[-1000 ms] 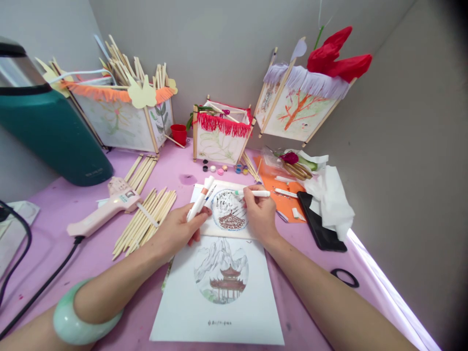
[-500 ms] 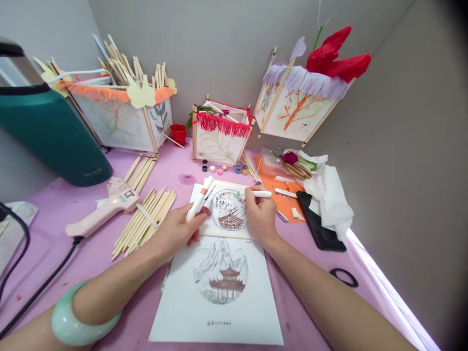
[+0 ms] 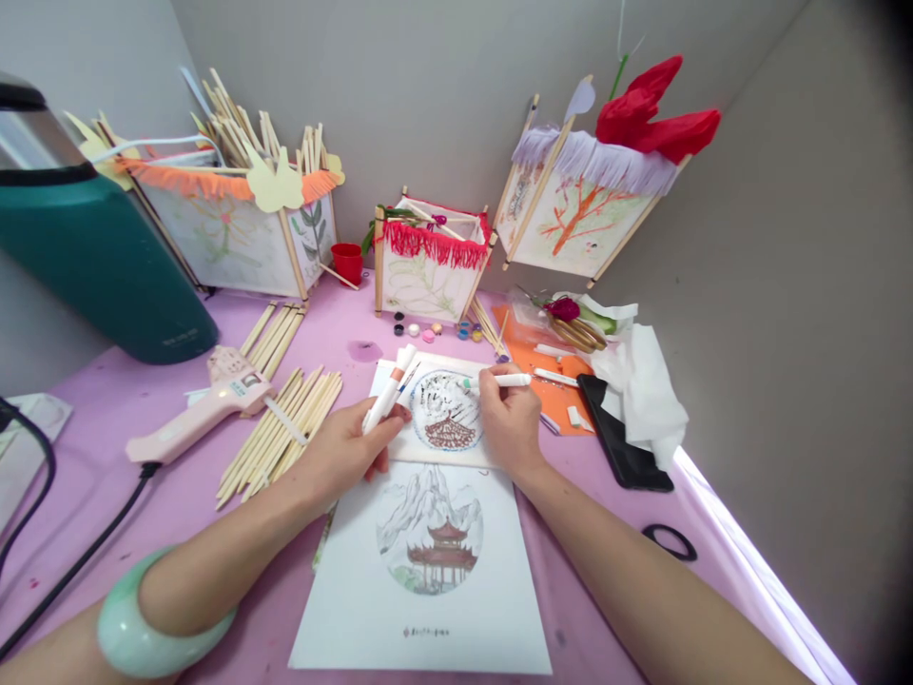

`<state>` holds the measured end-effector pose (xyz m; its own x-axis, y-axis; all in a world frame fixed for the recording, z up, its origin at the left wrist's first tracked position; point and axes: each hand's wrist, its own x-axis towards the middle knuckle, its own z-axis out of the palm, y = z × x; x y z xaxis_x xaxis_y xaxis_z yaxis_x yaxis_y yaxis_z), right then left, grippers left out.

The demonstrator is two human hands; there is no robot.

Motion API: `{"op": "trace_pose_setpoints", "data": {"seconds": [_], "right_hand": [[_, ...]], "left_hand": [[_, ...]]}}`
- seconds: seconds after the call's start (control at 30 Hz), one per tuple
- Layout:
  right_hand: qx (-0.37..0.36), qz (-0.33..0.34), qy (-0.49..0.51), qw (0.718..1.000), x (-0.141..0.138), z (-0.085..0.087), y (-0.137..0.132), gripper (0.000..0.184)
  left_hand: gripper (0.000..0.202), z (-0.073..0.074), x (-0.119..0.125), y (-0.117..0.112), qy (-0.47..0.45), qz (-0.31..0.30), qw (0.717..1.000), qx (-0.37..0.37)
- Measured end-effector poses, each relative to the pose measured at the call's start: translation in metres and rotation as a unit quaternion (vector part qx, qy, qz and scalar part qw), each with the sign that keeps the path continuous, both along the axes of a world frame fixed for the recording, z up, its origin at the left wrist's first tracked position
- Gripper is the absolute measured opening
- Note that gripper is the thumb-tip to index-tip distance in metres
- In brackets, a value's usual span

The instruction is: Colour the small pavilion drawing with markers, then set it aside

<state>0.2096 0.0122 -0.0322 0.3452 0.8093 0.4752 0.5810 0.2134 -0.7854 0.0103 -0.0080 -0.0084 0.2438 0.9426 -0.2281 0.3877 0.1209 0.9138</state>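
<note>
My right hand [image 3: 508, 421] is closed round a white marker [image 3: 499, 381] whose tip rests on the upper right of a round pavilion drawing [image 3: 446, 411] on a small sheet. My left hand [image 3: 349, 449] lies on that sheet's left edge, fingers closed on two white markers [image 3: 391, 388] that point up and away. In front of both hands lies a printed sheet [image 3: 428, 590] with a coloured picture of the same pavilion and mountains. A pale green bangle [image 3: 153, 628] sits on my left forearm.
On the pink table: a pink glue gun [image 3: 203, 412] with black cord, bundles of wooden sticks [image 3: 285, 428], small paint pots [image 3: 435, 330], a black phone [image 3: 624, 442], white tissue [image 3: 642, 376], three paper lanterns [image 3: 432, 262] at the back, and a teal appliance [image 3: 100, 247] far left.
Hardly anything differs: my right hand with its marker has edged slightly right over the drawing. My left hand keeps its place.
</note>
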Motion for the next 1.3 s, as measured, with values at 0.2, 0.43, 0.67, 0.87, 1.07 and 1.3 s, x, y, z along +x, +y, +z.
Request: {"op": "trace_pose_setpoints", "data": {"seconds": [0.2,0.43,0.67,0.87,1.07,1.3], "right_hand": [[0.026,-0.019,-0.016,0.999,0.003,0.000,0.001,0.018],[0.015,-0.013,-0.015,1.000,0.004,-0.001,0.001,0.018],[0.017,-0.023,-0.020,0.999,0.008,0.000,0.002,0.020],[-0.022,-0.006,-0.034,0.999,0.015,0.003,0.004,0.019],[-0.028,-0.008,-0.022,0.999,0.018,0.001,0.004,0.020],[-0.026,-0.010,-0.006,1.000,0.021,0.000,0.005,0.020]], "left_hand": [[0.033,0.001,0.000,-0.001,0.001,0.003,1.000,-0.001],[0.033,-0.001,0.001,0.001,0.001,0.002,1.000,0.001],[0.033,-0.001,0.000,0.000,-0.002,-0.003,1.000,-0.002],[0.034,0.001,0.001,0.000,-0.004,0.000,1.000,-0.004],[0.034,0.002,0.000,0.000,-0.006,0.003,1.000,-0.008],[0.034,0.001,0.000,0.000,-0.003,0.001,1.000,-0.009]]}}
